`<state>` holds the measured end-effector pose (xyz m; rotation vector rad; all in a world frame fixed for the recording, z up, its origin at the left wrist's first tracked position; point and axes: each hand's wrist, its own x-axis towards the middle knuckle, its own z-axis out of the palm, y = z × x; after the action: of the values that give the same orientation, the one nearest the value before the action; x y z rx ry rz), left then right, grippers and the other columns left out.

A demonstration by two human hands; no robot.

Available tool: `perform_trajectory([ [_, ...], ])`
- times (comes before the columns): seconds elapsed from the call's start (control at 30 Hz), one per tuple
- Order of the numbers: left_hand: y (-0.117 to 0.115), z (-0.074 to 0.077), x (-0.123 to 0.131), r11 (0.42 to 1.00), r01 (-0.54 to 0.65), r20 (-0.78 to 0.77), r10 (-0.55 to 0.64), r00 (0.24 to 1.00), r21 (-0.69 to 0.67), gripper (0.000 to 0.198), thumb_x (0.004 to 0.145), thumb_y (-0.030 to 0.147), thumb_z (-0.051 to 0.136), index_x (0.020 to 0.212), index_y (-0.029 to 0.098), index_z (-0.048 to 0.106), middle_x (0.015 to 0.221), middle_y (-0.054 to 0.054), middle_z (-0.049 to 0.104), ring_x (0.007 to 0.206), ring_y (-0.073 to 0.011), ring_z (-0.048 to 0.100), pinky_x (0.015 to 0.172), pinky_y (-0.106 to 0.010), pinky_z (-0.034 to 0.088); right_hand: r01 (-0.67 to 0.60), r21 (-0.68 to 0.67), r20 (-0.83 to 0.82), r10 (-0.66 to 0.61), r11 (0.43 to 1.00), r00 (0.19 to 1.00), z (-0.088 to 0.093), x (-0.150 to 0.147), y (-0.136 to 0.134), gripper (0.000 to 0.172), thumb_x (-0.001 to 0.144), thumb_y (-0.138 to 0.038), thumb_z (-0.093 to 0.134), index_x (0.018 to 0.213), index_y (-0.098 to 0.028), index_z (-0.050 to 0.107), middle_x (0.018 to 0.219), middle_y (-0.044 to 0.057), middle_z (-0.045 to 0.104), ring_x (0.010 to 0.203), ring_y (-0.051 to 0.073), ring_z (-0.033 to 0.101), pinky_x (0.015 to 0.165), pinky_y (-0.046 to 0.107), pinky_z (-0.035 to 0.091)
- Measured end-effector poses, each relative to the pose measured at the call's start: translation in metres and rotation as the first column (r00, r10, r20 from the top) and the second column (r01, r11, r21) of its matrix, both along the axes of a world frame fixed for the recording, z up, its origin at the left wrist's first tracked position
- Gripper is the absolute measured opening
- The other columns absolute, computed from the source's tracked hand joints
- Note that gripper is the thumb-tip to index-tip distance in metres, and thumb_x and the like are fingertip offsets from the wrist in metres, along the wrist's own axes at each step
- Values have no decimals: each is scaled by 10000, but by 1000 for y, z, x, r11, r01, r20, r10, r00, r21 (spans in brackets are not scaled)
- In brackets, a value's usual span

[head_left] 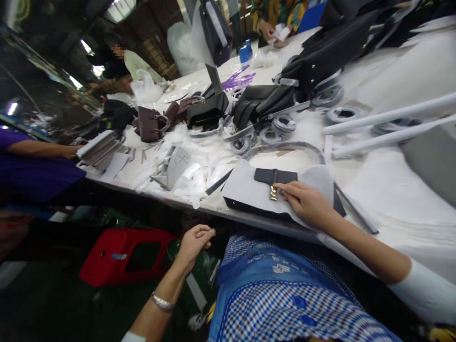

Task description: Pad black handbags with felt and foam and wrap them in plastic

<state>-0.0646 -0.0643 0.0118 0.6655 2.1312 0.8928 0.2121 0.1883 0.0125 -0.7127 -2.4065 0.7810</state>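
While a co-worker in a purple top (39, 171) reached to a grey stack (96, 151) at the far left, a red stool (101, 259) stood below the table, and a brown bag (151, 126) and a pale grey piece (179, 164) sat on the tabletop. The person's left hand (195, 243) hung below the table edge, well apart from the work, its fingers curled inward; nothing showed in them, but how tightly they closed could not be told. At the table's near edge lay a dark bag (249, 207), its upper face already mostly covered by a white sheet (240, 183), its front edge bare. A black strap (262, 175) and gold clasp (273, 192) lay uncovered over the sheet, so the covering looked only partly done. The right hand (308, 199) had its fingertips gathered close together at the clasp; whether they pinched or merely touched it was unclear. Behind, a handle (299, 144) arched, and farther right white tubes (392, 114) lay crosswise.
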Motion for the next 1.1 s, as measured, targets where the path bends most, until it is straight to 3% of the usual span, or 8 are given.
perform_trajectory([
  [0.2,-23,-15,-20,990,113,-292,-131,947,-79,331,611,256,780,934,230,713,1004,-46,688,853,-197,671,804,-317,512,-1,35,23,0,999,1000,4,0,-1,364,972,-229,430,1271,-185,635,1007,97,686,874,225,665,800,364,537],
  [0.3,-23,-6,-26,977,125,-386,-185,904,-175,108,744,328,700,701,230,693,746,-37,669,760,-223,669,709,-302,479,-1,30,26,1,1000,1000,4,-1,-1,364,976,-225,425,1273,-192,633,1025,98,688,899,227,669,818,363,538],
  [0.4,-13,9,-28,970,123,-477,-211,853,-209,311,864,419,561,631,225,632,633,-36,618,697,-232,643,660,-302,435,13,13,24,-13,1000,1000,4,-1,-2,364,978,-219,426,1278,-193,630,1032,98,685,905,226,666,827,360,535],
  [0.47,-4,17,-30,964,191,-489,-259,833,-187,137,823,342,594,808,244,688,820,-41,694,796,-230,657,717,-306,444,10,4,12,-10,1000,1000,4,-1,-3,364,971,-208,437,1280,-180,628,1011,97,682,892,221,661,826,352,534],
  [0.53,6,20,-35,941,297,-445,-339,829,-164,239,743,249,630,970,269,703,956,-24,726,844,-218,669,760,-303,460,7,-1,3,-7,1000,1000,5,-1,-3,364,965,-194,442,1277,-173,629,1000,97,678,893,217,657,828,344,533],
  [0.7,16,17,-43,924,351,-360,-382,851,-150,133,730,332,672,810,232,710,693,-5,712,664,-217,667,641,-295,470,15,-7,-3,-15,1000,1000,5,-1,-3,362,970,-191,443,1281,-176,627,1006,93,675,900,213,653,834,343,531],
  [0.9,8,19,-38,964,263,-267,-263,927,-34,385,844,531,560,915,166,662,673,-14,670,582,-181,661,554,-273,513,12,-20,-11,-12,1000,1000,0,0,-1,350,992,-236,444,1289,-192,626,1052,88,681,916,217,658,837,345,522],
  [1.1,28,57,4,886,391,-405,-271,873,249,202,904,351,599,1014,206,687,1136,-67,707,1069,-199,668,925,-325,547,4,-11,-24,-4,1000,1000,3,0,-3,353,987,-226,437,1283,-197,628,1038,92,684,910,215,664,825,342,537],
])
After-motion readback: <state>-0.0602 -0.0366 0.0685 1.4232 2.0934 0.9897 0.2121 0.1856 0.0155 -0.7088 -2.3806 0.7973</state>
